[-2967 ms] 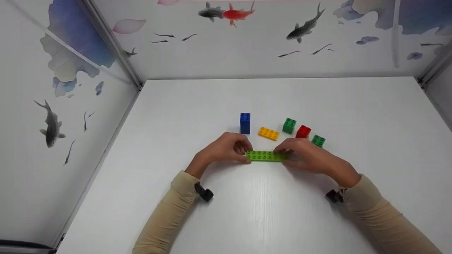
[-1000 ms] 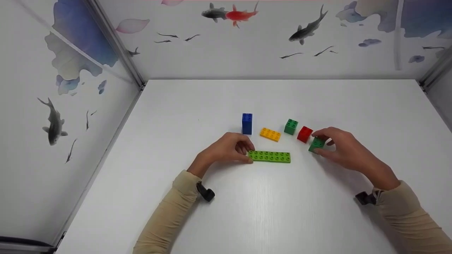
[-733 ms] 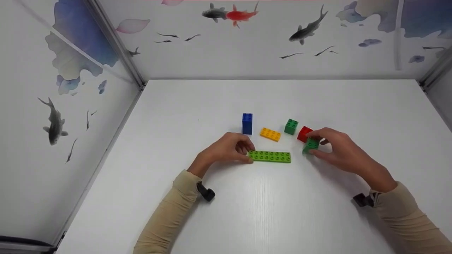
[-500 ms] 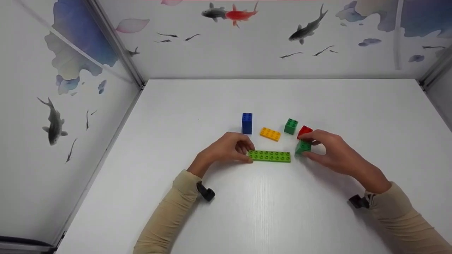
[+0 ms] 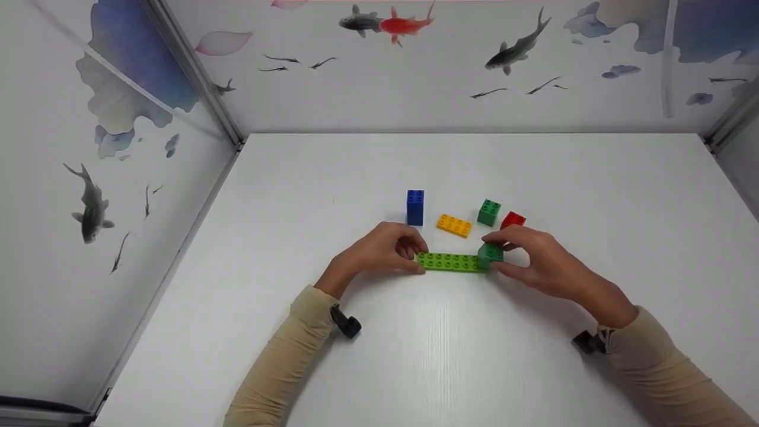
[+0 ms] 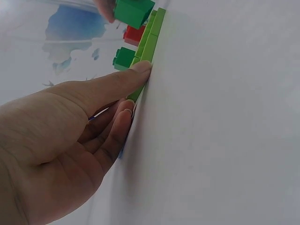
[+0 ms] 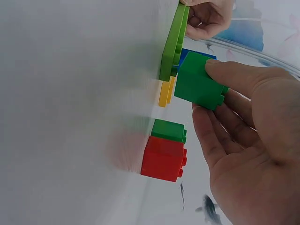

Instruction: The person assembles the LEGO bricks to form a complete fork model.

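On the white table lies a light green studded plate strip [image 5: 449, 262] with a seam near its middle. My left hand [image 5: 385, 246] pinches its left end between thumb and fingers; the left wrist view shows the thumb [image 6: 136, 75] along its side. My right hand [image 5: 542, 261] holds a square green brick [image 7: 197, 82] between thumb and fingertips. That brick is slightly tilted over the strip's right end, covering some studs in the head view. From the right wrist it appears just above the studs; whether they touch, I cannot tell.
Behind the strip stand a tall blue block [image 5: 415, 207], a flat yellow plate [image 5: 454, 225], another green brick [image 5: 488, 212] and a red brick [image 5: 512, 220], partly hidden by my right hand. White panels painted with fish [image 5: 516, 47] border the table [image 5: 332, 166].
My right hand let go of the strip, took the green brick from the right of the group and carried it left over the strip's right end. My left hand has stayed in place.
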Demonstrator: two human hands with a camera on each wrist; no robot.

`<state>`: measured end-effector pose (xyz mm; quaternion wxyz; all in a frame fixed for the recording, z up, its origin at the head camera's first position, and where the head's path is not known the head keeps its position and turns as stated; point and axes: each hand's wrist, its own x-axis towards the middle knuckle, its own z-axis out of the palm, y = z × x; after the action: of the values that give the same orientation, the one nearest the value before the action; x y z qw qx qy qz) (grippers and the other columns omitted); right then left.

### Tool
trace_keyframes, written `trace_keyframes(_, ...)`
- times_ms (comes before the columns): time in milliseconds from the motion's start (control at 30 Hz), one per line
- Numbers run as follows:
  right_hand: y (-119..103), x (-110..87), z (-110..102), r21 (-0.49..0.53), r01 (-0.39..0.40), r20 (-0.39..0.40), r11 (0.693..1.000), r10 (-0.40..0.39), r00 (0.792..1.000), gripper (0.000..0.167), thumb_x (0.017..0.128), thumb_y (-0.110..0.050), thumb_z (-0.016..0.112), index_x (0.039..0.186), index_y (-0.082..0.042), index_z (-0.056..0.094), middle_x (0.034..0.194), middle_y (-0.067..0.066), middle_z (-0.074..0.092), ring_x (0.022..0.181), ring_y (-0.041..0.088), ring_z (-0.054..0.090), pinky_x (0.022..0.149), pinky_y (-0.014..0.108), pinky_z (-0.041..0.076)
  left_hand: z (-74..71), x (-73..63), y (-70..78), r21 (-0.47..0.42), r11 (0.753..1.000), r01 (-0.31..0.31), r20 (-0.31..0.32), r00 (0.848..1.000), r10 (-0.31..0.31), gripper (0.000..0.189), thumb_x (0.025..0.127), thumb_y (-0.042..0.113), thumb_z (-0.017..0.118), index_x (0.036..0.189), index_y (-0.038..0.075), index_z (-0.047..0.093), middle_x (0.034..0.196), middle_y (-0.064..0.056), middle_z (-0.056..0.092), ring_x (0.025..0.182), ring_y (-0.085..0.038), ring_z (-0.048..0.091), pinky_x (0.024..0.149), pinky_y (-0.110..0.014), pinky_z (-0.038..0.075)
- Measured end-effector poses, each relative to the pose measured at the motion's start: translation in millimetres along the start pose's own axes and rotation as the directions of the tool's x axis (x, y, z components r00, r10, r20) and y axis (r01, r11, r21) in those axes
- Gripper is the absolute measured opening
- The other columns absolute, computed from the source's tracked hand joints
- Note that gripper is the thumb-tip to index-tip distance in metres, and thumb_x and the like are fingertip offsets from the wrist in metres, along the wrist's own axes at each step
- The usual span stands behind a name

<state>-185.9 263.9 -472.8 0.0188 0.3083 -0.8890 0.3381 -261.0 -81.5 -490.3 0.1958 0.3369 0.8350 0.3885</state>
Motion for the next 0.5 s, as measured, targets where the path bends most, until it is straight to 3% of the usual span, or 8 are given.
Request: trace_keyframes(500, -4.8, 6.8, 5.1, 0.024, -0.064, 0.078, 0.998, 0.062, 0.995, 0.052, 0.091, -0.002, 0.086, 0.139, -0.007, 0.069, 0.128, 0.003, 0.075, 0.116, 0.023, 0.074, 0.098, 0.047, 0.064, -0.2, -1.3, 0.2, -0.022, 1.0, 0.009, 0.001, 1.0, -0.009, 0.033, 0.086, 0.019, 0.094, 0.114, 0.012, 0.078, 0.104, -0.001, 0.076, 0.087, -0.011, 0.064, 0.08, -0.022, 0.058)
